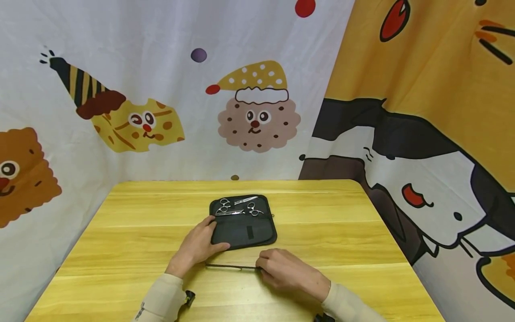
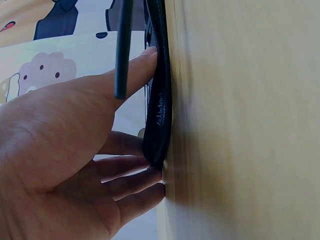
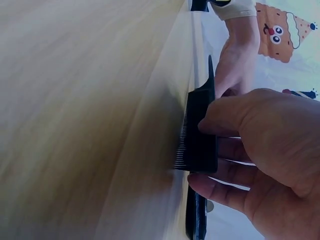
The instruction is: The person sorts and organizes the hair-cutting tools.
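A black zip case [image 1: 233,235] lies open on the table, with two pairs of silver hairdressing scissors [image 1: 229,212] on its far half. My left hand [image 1: 197,243] rests at its near left corner, thumb on the near edge and index finger on the left edge. In the left wrist view, the left hand [image 2: 60,145] has fairly straight, spread fingers touching the case [image 2: 161,100]. Nearer me, my right hand [image 1: 287,270] pinches a black tail comb [image 1: 231,266]. The right wrist view shows the comb [image 3: 200,135] with its teeth toward the table and its thin tail toward the left hand.
The wood-grain table [image 1: 342,232] stands against a hanging cloth [image 1: 161,89] printed with cartoon figures. Another cartoon cloth [image 1: 422,112] hangs along the right. A dark band [image 1: 189,298] sits at the left cuff.
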Demonstrator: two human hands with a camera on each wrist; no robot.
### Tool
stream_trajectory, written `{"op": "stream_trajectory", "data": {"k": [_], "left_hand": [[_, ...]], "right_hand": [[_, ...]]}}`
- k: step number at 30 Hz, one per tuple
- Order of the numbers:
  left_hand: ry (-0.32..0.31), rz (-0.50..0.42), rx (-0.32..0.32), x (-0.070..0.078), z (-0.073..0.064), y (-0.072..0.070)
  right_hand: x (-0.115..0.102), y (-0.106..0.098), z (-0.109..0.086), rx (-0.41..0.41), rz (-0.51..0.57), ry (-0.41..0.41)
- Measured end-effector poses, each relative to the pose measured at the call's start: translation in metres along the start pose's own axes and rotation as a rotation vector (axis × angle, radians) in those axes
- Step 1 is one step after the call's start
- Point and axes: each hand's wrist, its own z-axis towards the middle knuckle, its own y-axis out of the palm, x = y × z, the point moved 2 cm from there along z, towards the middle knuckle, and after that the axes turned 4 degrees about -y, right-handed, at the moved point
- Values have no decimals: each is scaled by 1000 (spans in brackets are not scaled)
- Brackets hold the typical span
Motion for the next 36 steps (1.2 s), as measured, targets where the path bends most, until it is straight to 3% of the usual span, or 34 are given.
{"op": "stream_trajectory", "data": {"k": [8, 17, 26, 36], "left_hand": [[-9, 5, -5, 0, 1, 1], [-15, 5, -6, 1, 1, 1], [-13, 18, -8, -1, -1, 1], [-14, 9, -19, -1, 1, 1]], "right_hand": [[5, -1, -4, 27, -30, 6], [20, -26, -18, 46, 70, 54], [41, -54, -22, 165, 199, 136], [55, -75, -12, 281, 226, 143]]}}
